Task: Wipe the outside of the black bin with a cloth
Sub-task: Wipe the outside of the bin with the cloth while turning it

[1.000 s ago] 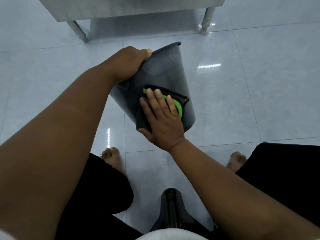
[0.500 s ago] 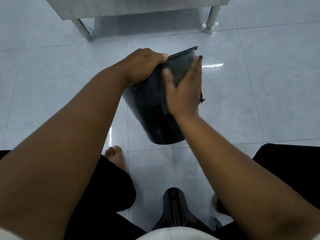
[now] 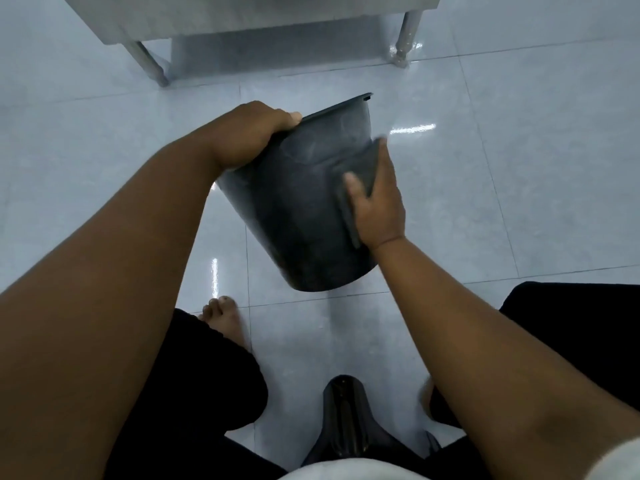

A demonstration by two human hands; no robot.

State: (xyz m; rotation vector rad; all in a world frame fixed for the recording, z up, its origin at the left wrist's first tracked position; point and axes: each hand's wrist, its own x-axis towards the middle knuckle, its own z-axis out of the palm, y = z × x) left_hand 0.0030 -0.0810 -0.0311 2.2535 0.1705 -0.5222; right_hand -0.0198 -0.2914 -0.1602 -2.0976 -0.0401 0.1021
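The black bin [image 3: 304,209] is held tilted above the floor, its rim pointing away and its base toward me. My left hand [image 3: 252,133] grips the rim at the upper left. My right hand [image 3: 379,199] presses a dark cloth [image 3: 356,188] flat against the bin's right side wall; only an edge of the cloth shows under the palm and fingers. The cloth's green part is hidden.
A steel table with two legs [image 3: 147,65] [image 3: 403,36] stands ahead on the glossy white tiled floor [image 3: 502,168]. My bare foot [image 3: 223,320] and black-clad knees are below the bin, with a dark stool seat [image 3: 343,420] between them.
My right hand with the cloth slid from the bin's lower wall up to the rim, then down the right side. The bin has turned a little in my left hand.
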